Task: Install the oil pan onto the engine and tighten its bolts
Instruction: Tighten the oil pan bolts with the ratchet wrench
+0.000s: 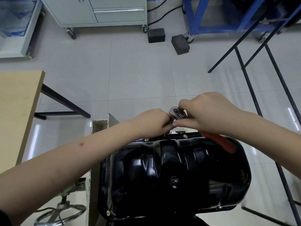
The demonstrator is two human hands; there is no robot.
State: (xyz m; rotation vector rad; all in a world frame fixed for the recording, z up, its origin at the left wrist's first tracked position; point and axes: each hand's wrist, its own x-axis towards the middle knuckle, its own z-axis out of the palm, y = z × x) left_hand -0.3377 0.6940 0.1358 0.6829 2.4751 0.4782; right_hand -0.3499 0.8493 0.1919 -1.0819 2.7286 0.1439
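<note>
A glossy black oil pan [174,173] sits on the engine at the bottom centre, with small bolts [184,136] along its far flange. A ratchet wrench [176,112] with a silver head and a red handle stands over the far edge of the pan. My right hand [210,113] grips the wrench just behind its head, the red handle sticking out below my wrist. My left hand [153,122] holds the part under the ratchet head between its fingers. The socket and the bolt beneath it are hidden by both hands.
A wooden table [17,111] stands at the left, and a metal handwheel [60,212] at the bottom left. Two dark blocks [180,44] lie on the tiled floor ahead. A grey wheeled cabinet [104,12] and blue frames [211,15] stand behind; black rack legs [254,95] rise at the right.
</note>
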